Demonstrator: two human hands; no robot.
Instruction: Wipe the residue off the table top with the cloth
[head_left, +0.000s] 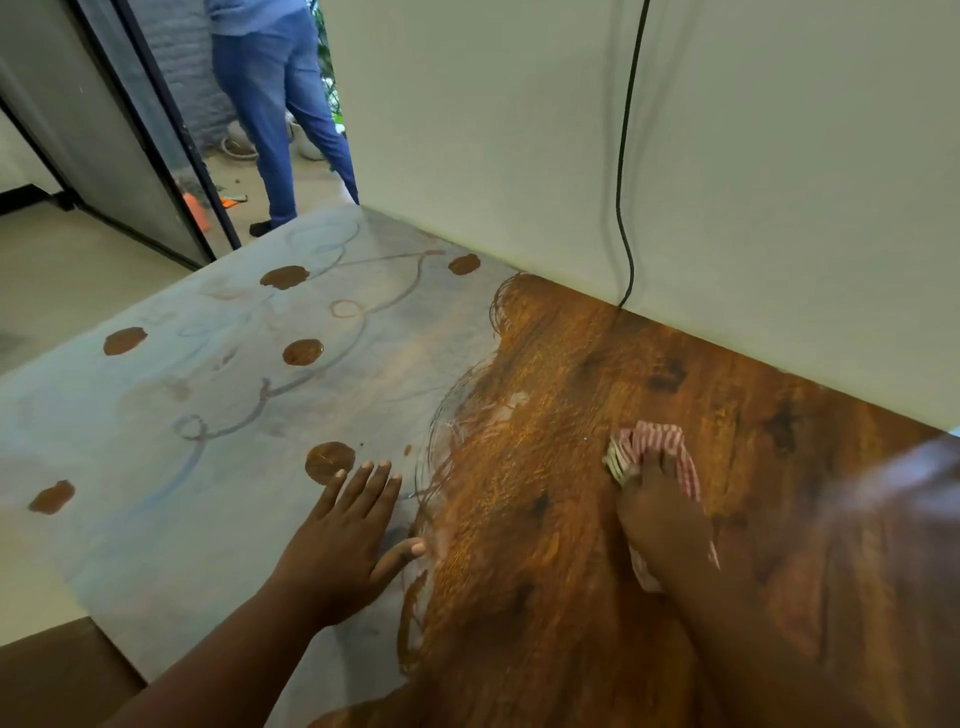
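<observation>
Pressing the cloth (655, 457) down on the surface (545, 597), our right hand (662, 525) curls around it. Our left hand (340, 540) lies flat, fingers spread. The grey residue (218, 395) waits far left of the cloth, under and beyond our left hand.

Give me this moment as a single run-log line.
right hand grips cloth on wiped wood | left hand flat on table top | grey residue covers left part | wipe unfinished

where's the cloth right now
In the head view the red-and-white checked cloth lies on the wiped wood part of the table top, right of centre, under the right hand that presses it down.
</observation>
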